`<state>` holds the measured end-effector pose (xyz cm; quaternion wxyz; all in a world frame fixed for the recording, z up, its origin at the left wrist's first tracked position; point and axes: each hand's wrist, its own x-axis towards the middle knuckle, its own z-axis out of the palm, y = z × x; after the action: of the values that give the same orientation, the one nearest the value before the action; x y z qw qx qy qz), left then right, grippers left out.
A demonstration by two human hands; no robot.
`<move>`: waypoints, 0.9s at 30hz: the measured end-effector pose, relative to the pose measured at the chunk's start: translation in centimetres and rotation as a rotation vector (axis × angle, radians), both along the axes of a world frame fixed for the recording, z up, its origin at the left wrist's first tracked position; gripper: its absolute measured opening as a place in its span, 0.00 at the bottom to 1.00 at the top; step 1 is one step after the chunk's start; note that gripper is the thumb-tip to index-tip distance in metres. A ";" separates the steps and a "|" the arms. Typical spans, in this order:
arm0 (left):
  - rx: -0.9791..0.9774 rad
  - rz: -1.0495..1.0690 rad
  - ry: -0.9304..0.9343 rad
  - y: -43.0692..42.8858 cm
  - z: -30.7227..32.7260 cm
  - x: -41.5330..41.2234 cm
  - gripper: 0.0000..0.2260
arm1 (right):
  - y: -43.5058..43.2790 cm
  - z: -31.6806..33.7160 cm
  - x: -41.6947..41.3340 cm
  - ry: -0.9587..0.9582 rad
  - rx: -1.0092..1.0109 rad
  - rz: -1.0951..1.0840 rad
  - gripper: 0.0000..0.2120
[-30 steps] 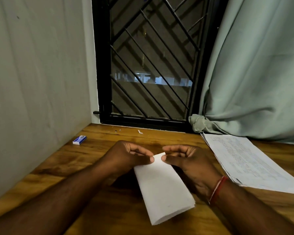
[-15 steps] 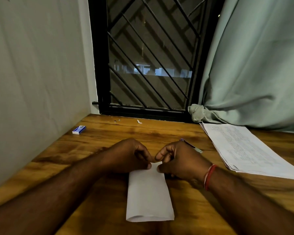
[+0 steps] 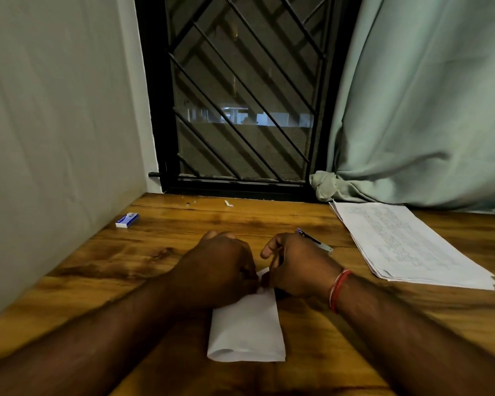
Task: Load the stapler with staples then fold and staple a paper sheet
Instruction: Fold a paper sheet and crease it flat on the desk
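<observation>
— Between my forearms, on the wooden table (image 3: 166, 252), lies the folded paper sheet (image 3: 247, 332): a narrow white strip, its rounded fold at the end nearest me.

— And your hands?

— Both are at its far end. My left hand (image 3: 220, 267) is curled, knuckles up, with the fingers tucked down over the left corner. It hides that corner and looks to be pinching it. My right hand (image 3: 295, 264) comes in from the other side, thumb and curled fingers nipping the edge, and the forefinger sticks out loose above them. A red thread band (image 3: 337, 290) sits round that wrist.

— Where is the stapler?

— The stapler (image 3: 316, 242) lies on the table just behind my right hand. Only its blue end and metal tip show. Whether my hand touches it, I cannot tell.

— What else is about?

— A small blue-and-white staple box (image 3: 127, 220) lies far left, near the wall (image 3: 55, 124), well apart from the sheet. A stack of printed pages (image 3: 406, 244) lies to my right, its far end beside the knotted hem of a pale green curtain (image 3: 426, 110). Straight ahead is a window with a black diagonal grille (image 3: 240, 95), and a white scrap (image 3: 228, 203) lies at its foot.
</observation>
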<state>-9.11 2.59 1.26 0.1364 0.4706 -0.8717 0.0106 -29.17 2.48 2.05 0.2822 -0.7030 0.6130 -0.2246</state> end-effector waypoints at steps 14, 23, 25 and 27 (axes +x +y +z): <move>-0.086 0.016 -0.145 1.3 0.4 -1.0 0.14 | 1.4 1.8 -0.4 0.461 -0.183 0.206 0.13; 0.124 0.062 -0.198 3.2 1.6 0.8 0.24 | 1.8 2.1 -0.3 0.585 -0.190 0.270 0.17; 0.138 0.070 -0.257 3.7 1.9 0.6 0.24 | 2.2 2.2 -0.2 0.630 -0.189 0.279 0.24; 0.119 0.083 -0.340 4.4 2.2 0.0 0.22 | 2.6 2.4 0.0 0.677 -0.184 0.309 0.28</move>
<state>-9.10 6.94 3.46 -0.0414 0.5047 -0.8612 0.0439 -29.17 5.12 4.49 0.0299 -0.8438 0.5356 0.0113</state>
